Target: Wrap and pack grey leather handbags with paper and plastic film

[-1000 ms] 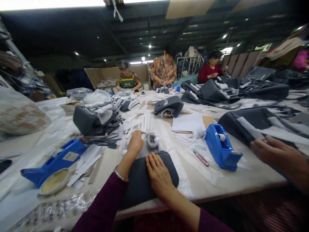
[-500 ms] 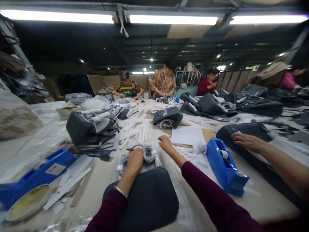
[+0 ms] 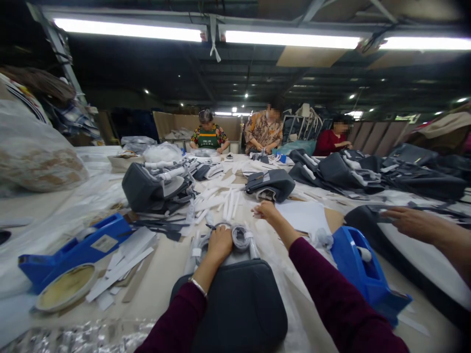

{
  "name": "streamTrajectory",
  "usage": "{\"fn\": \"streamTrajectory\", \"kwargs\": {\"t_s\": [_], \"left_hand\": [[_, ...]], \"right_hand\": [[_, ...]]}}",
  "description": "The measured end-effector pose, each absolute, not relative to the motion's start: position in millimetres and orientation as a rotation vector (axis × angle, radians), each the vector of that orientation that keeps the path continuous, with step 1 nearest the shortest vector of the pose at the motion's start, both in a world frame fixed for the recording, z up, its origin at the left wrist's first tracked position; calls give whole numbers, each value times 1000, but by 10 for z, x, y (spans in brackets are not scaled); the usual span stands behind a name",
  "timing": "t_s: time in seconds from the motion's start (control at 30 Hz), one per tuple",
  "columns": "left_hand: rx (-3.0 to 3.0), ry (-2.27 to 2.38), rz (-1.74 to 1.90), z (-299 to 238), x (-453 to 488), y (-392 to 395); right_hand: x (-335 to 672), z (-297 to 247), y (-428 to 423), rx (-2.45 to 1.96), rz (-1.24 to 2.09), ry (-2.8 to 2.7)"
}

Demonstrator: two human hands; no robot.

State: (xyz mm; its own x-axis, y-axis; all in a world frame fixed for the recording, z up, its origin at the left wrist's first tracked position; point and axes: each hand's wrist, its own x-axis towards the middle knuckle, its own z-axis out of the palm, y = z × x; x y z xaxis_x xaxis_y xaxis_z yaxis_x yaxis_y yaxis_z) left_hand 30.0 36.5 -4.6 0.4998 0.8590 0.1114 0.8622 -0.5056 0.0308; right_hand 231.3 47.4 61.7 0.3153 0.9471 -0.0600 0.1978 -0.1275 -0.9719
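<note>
A dark grey bag (image 3: 239, 306) lies flat in front of me on clear plastic. Its straps, wrapped in pale packing material, form a coil (image 3: 241, 237) at its top. My left hand (image 3: 221, 243) is closed over the wrapped strap beside this coil. Farther off, my right hand (image 3: 268, 212) is raised with its fingers bent together. Whatever is between those fingers, if anything, cannot be made out. Just beyond it, a folded dark grey bag (image 3: 277, 186) lies on the table, close to my fingertips.
Blue tape dispensers stand left (image 3: 79, 250) and right (image 3: 368, 269), with a tape roll (image 3: 66, 288) near the left one. Card strips (image 3: 123, 264), white paper (image 3: 301, 215) and stacked bags (image 3: 147, 189) cover the table. A co-worker's hand (image 3: 412, 223) touches a bag at right; others work opposite.
My view has swung left, so everything sits farther right in it. My right hand has reached slightly forward, closer to the folded bag. My left hand stays on the strap.
</note>
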Motion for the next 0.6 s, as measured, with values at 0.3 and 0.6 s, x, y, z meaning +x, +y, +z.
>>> {"fn": "streamTrajectory", "kwargs": {"t_s": [0.3,0.6], "left_hand": [[-2807,-1665,-238,-39,302,469],[-2937,-1690,-325,105,171,511]], "right_hand": [[3594,1723,-1483,-1614,646,-895],[2562,1025,-567,-1894,583,-1315]]}}
